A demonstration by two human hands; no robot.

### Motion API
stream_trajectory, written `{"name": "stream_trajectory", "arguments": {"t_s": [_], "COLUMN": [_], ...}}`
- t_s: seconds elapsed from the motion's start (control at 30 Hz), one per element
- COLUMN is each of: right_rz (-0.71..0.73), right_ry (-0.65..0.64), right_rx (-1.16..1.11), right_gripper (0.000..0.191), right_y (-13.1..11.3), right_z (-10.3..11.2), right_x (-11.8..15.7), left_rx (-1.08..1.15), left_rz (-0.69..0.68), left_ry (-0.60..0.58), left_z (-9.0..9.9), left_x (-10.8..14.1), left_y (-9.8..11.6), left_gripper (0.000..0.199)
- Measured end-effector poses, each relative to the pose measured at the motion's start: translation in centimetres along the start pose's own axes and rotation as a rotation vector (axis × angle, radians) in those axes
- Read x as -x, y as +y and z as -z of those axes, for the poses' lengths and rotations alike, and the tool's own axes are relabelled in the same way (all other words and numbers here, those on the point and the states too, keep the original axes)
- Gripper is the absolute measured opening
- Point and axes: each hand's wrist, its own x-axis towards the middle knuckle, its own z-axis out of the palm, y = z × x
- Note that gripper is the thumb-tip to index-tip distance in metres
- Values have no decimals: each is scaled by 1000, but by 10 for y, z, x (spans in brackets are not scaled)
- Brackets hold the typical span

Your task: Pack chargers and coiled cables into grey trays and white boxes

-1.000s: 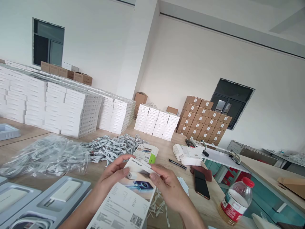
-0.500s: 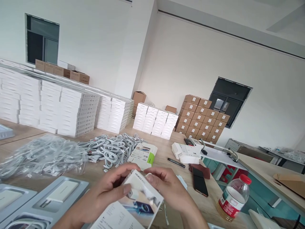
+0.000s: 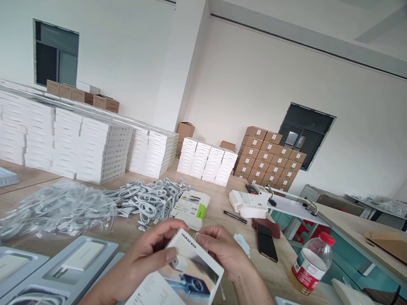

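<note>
A white printed box [image 3: 193, 271] with a picture of a phone and charger is held up at the bottom centre. My left hand [image 3: 152, 250] grips its left edge, thumb on the front face and fingers behind. At the top right edge, my right hand [image 3: 222, 250] pinches the box between thumb and bent fingers. A white printed flap or sheet [image 3: 154, 292] shows below my left hand. Behind the hands lie flat printed cartons [image 3: 190, 205] with a green patch. Grey trays [image 3: 82, 262] holding white chargers sit at the lower left.
Bagged cables [image 3: 60, 207] and loose cables [image 3: 149, 199] cover the left of the table, before tall stacks of white boxes [image 3: 104, 148]. On the right are a marker [image 3: 235, 217], a phone [image 3: 266, 241], a bottle [image 3: 311, 262] and white cartons [image 3: 248, 204].
The box has shifted slightly right and turned its picture face more toward the camera. My right hand has moved a little lower, with its fingers drawn closer at the edge.
</note>
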Motion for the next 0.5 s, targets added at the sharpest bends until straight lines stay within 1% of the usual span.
{"name": "stream_trajectory", "arguments": {"t_s": [0.17, 0.27, 0.4, 0.5], "right_rz": [20, 150, 377, 442], "right_ry": [52, 52, 6, 49], "right_rx": [-66, -65, 181, 309], "right_gripper": [47, 48, 41, 39], "right_y": [3, -1, -10, -11], "right_z": [4, 11, 17, 14], "right_x": [-8, -10, -7, -5], "left_rx": [-1, 38, 57, 69], "left_rz": [40, 24, 8, 4], "left_ry": [73, 150, 319, 354], "left_z": [-1, 1, 5, 6], "left_x": [-4, -9, -13, -13], "left_y": [1, 1, 4, 8], "left_gripper": [39, 42, 54, 58]}}
